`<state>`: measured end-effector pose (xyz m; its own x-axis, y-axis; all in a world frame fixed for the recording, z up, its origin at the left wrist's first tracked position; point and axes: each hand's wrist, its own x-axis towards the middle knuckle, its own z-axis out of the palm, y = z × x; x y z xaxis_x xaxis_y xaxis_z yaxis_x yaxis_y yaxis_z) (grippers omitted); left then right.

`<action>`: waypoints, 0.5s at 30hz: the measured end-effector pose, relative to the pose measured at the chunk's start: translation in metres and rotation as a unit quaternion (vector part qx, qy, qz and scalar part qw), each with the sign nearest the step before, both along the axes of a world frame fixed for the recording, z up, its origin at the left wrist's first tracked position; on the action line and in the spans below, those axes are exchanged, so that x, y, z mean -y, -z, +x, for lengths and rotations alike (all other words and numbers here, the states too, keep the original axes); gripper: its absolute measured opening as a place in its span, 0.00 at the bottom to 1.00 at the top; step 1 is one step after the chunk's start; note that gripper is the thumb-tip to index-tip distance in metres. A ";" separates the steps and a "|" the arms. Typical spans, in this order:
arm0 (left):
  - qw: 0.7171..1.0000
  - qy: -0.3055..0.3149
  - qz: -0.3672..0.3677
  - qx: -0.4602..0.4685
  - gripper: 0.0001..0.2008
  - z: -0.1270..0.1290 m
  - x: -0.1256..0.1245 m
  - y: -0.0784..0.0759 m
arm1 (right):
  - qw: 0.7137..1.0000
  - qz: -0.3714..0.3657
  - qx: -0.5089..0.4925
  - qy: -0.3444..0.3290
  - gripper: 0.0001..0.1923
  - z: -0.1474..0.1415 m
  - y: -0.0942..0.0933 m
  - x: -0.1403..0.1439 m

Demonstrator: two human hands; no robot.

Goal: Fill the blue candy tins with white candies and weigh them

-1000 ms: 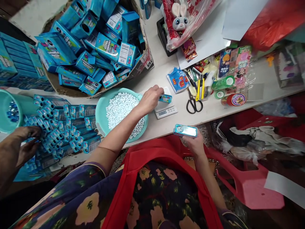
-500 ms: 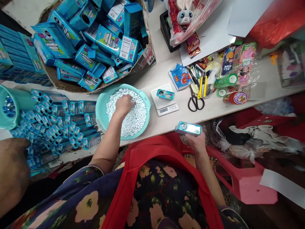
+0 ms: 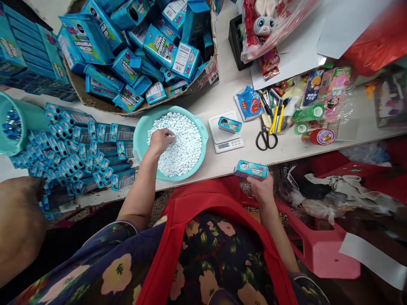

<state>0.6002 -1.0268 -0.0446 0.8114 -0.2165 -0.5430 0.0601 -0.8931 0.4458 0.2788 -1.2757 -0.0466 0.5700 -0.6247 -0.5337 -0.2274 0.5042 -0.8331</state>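
Note:
My left hand [image 3: 162, 140] is over a turquoise bowl [image 3: 137, 146] full of small white candies [image 3: 186, 148]. Its fingers are curled closed on some of the candies, mostly hidden by the hand. Down at the table's front edge, my right hand [image 3: 262, 186] grips a small blue candy box [image 3: 251, 169], held with its opening up; white shows in the round hole. Between the hands, a white digital scale [image 3: 229, 145] carries another small blue box [image 3: 229, 124].
Many small blue boxes [image 3: 122, 132] stand left of the bowl, by a turquoise bucket [image 3: 23, 146]. Behind is a carton [image 3: 213, 70] of larger blue boxes. Scissors [image 3: 266, 139] and a yellow cutter [image 3: 278, 116] lie right. Another person's arm [image 3: 20, 228] enters at left.
My left hand has drawn back toward the left within the bowl, its fingers more closed. The box in my right hand has tilted, so its printed label shows. The view has shifted slightly.

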 end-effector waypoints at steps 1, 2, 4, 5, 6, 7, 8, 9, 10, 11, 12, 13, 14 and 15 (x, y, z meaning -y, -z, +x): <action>1.000 -0.002 -0.006 0.011 0.11 0.000 0.000 -0.003 | 1.000 0.001 0.000 0.001 0.28 0.001 -0.001 0.000; 1.000 -0.001 -0.015 0.025 0.11 0.000 0.002 -0.007 | 1.000 0.001 -0.001 0.002 0.28 0.001 -0.002 0.000; 0.998 0.004 -0.053 0.043 0.11 -0.001 0.014 -0.017 | 1.000 0.000 0.000 0.013 0.28 0.001 -0.004 0.000; 0.996 0.008 -0.081 0.041 0.11 -0.003 0.023 -0.023 | 1.000 -0.001 0.000 0.022 0.28 0.001 -0.004 0.000; 0.993 0.017 -0.112 0.032 0.11 -0.005 0.036 -0.029 | 1.000 -0.002 0.000 0.030 0.28 0.000 -0.004 0.001; 0.989 0.038 -0.143 0.024 0.11 -0.007 0.051 -0.034 | 0.999 -0.002 0.000 0.037 0.28 0.000 -0.004 0.001; 0.982 0.071 -0.171 0.025 0.10 -0.009 0.068 -0.038 | 0.999 -0.001 0.000 0.042 0.28 0.000 -0.005 0.002; 0.974 0.114 -0.191 0.037 0.10 -0.012 0.085 -0.041 | 0.999 0.001 0.000 0.045 0.28 -0.001 -0.005 0.002; 0.964 0.162 -0.200 0.059 0.09 -0.014 0.104 -0.044 | 0.999 0.003 -0.001 0.047 0.28 -0.001 -0.005 0.003; 0.953 0.211 -0.199 0.084 0.10 -0.017 0.121 -0.045 | 0.999 0.005 -0.001 0.049 0.28 -0.002 -0.006 0.003; 0.942 0.257 -0.189 0.106 0.11 -0.020 0.137 -0.045 | 0.999 0.006 -0.002 0.050 0.29 -0.003 -0.006 0.004; 0.931 0.297 -0.172 0.122 0.13 -0.022 0.150 -0.045 | 0.999 0.004 -0.004 0.051 0.29 -0.004 -0.007 0.005; 0.922 0.330 -0.153 0.131 0.15 -0.024 0.160 -0.045 | 0.999 0.001 -0.006 0.050 0.29 -0.006 -0.007 0.005; 0.915 0.355 -0.136 0.136 0.16 -0.025 0.167 -0.045 | 0.999 -0.005 -0.009 0.048 0.29 -0.007 -0.007 0.006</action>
<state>0.5752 -1.1934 0.0005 0.5104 -0.8387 -0.1900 -0.6386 -0.5176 0.5694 0.2714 -1.2820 -0.0401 0.4974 -0.6816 -0.5367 -0.1930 0.5162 -0.8345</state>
